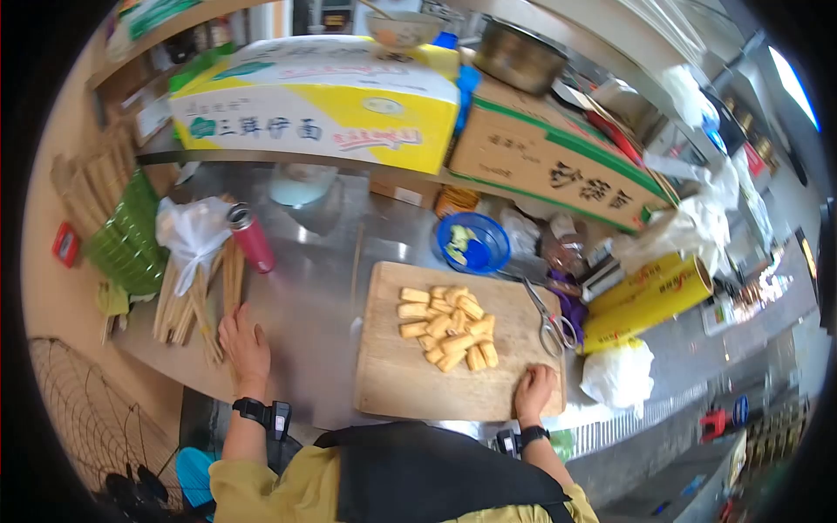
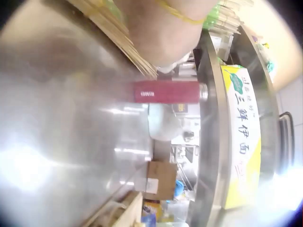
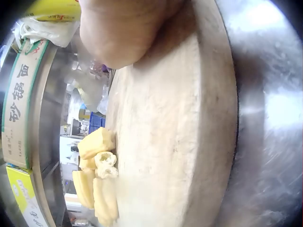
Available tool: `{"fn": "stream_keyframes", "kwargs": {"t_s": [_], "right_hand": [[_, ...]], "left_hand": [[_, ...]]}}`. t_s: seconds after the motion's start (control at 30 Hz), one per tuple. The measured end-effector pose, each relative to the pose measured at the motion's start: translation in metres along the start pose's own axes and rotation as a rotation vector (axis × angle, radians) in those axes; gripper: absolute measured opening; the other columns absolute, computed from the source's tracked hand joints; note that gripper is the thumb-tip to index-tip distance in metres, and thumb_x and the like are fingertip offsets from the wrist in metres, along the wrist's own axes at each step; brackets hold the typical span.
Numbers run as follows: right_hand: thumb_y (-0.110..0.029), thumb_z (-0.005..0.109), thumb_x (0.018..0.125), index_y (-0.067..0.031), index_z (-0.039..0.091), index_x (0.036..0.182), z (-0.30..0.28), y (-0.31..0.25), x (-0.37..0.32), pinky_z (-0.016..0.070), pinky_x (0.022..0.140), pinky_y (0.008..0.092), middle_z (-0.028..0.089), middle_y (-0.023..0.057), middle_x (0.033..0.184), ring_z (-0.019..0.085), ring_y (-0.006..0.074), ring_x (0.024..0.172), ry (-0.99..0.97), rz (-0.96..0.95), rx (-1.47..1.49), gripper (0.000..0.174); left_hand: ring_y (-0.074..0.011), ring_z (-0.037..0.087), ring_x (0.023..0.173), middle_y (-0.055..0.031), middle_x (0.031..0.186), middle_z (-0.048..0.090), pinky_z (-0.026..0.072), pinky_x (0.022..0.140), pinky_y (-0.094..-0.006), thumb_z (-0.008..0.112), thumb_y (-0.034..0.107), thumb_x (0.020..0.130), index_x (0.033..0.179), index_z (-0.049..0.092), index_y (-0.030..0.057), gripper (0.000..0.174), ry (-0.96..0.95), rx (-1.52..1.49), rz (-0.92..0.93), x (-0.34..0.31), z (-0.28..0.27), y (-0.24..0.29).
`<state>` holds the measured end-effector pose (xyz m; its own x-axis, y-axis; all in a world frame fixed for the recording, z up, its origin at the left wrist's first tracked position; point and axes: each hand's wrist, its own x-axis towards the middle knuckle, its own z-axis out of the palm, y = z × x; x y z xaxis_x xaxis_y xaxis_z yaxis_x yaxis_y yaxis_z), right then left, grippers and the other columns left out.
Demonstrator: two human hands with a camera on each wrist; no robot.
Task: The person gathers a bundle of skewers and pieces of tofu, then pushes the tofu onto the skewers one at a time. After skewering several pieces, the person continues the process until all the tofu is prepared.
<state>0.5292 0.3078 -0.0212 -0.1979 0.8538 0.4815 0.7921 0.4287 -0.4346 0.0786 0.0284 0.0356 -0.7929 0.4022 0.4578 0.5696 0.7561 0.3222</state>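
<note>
The left hand (image 1: 247, 349) is rested on the worktop (image 1: 305, 340), its fingers loosely extended, just beside wooden sticks (image 1: 177, 314) and near a red bottle (image 1: 252, 238); whether the sticks are touched cannot be told. The right hand (image 1: 535, 390) is set on the near right corner of the cutting board (image 1: 392, 383), its fingers curled in. Yellow pieces (image 1: 453, 324) are heaped mid-board, with scissors (image 1: 551, 327) laid at the right edge.

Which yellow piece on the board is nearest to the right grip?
In the head view, the piece at the pile's lower-right corner, right of its neighbour; all others lie farther from the right grip.
</note>
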Motion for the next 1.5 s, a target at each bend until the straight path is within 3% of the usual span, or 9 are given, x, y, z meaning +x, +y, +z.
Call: {"fn": "stream_keyframes", "kwargs": {"t_s": [0.17,0.27,0.37,0.57,1.0,1.1,1.17,1.23,1.5], "right_hand": [[-0.002,0.055,0.076,-0.004,0.054,0.081,0.002,0.004,0.002,0.0389,0.082,0.0417,0.055,0.0153,0.091,0.049,0.0346,0.091,0.014,-0.023,-0.01,0.006],[0.0,0.053,0.075,-0.0029,0.054,0.082,-0.002,-0.006,0.003,0.0385,0.08,0.042,0.054,0.0161,0.09,0.049,0.0349,0.089,-0.003,-0.009,0.019,0.007],[0.002,0.052,0.074,-0.0018,0.054,0.084,-0.001,-0.002,0.0,0.0377,0.081,0.0422,0.053,0.0167,0.09,0.048,0.0354,0.089,-0.002,-0.038,0.03,0.01],[0.003,0.051,0.072,-0.0005,0.051,0.082,-0.003,-0.003,-0.001,0.0368,0.08,0.043,0.05,0.0171,0.09,0.046,0.0357,0.088,-0.011,-0.015,0.029,0.01],[-0.013,0.056,0.076,-0.0044,0.063,0.089,-0.021,-0.007,-0.003,0.0427,0.079,0.0449,0.06,0.0184,0.089,0.055,0.037,0.086,-0.02,-0.136,-0.02,0.018],[-0.017,0.054,0.077,-0.0071,0.064,0.091,-0.094,-0.055,0.01,0.0445,0.081,0.0433,0.064,0.0165,0.091,0.058,0.0346,0.089,-0.351,-0.147,-0.099,0.019],[-0.02,0.054,0.083,-0.008,0.059,0.109,-0.111,-0.057,0.017,0.0469,0.08,0.0432,0.064,0.0141,0.097,0.061,0.0326,0.086,-0.377,-0.501,-0.022,0.029],[0.001,0.053,0.073,-0.0005,0.055,0.087,-0.03,-0.009,-0.005,0.0382,0.087,0.0416,0.052,0.0177,0.096,0.047,0.0366,0.094,-0.289,-0.509,0.5,0.014],[0.0,0.058,0.072,-0.0088,0.047,0.124,-0.052,-0.231,-0.039,0.0507,0.08,0.0415,0.041,0.018,0.135,0.056,0.0381,0.1,-1.072,-1.484,0.527,0.054]], "left_hand": [[-0.0323,0.033,0.125,-0.0108,0.134,0.04,0.0262,0.102,-0.0458,0.064,0.008,0.074,0.13,0.042,0.0095,0.06,0.156,0.144,0.001,0.028,0.0,0.011],[-0.034,0.038,0.124,-0.0119,0.135,0.04,0.0325,0.097,-0.0456,0.067,0.012,0.072,0.131,0.04,0.009,0.065,0.205,0.464,-0.305,0.045,0.016,-0.069],[-0.0371,0.051,0.11,-0.0171,0.123,0.053,0.0411,0.087,-0.0459,0.067,0.02,0.076,0.124,0.046,0.0075,0.054,-0.115,0.086,-0.765,0.035,0.026,-0.132],[-0.04,0.06,0.087,-0.0211,0.087,0.064,0.0464,0.076,-0.0463,0.056,0.03,0.087,0.101,0.059,0.0066,0.027,-0.028,-0.054,-0.658,0.044,-0.002,-0.131],[-0.0391,0.058,0.069,-0.0201,0.073,0.059,0.0423,0.059,-0.0458,0.052,0.022,0.091,0.095,0.051,0.006,0.016,0.584,-0.361,-0.66,-0.037,-0.035,-0.029],[-0.0393,0.058,0.068,-0.0198,0.073,0.059,0.0412,0.058,-0.0475,0.051,0.022,0.092,0.096,0.049,0.0076,0.015,0.669,-0.343,-0.668,-0.023,-0.054,-0.025],[-0.0404,0.058,0.072,-0.0195,0.076,0.06,0.0421,0.059,-0.047,0.05,0.021,0.092,0.096,0.049,0.0077,0.014,0.66,-0.479,-0.729,-0.02,-0.044,-0.011],[-0.0339,0.056,0.068,-0.0162,0.075,0.058,0.0427,0.06,-0.0424,0.051,0.021,0.093,0.094,0.049,0.006,0.015,0.841,-0.435,-0.623,-0.037,-0.001,-0.017],[-0.0051,0.039,0.063,0.0038,0.07,0.043,0.0343,0.054,-0.0238,0.05,0.021,0.093,0.087,0.049,0.0048,0.017,0.224,-1.089,-0.695,-0.195,-0.079,0.043]]}}
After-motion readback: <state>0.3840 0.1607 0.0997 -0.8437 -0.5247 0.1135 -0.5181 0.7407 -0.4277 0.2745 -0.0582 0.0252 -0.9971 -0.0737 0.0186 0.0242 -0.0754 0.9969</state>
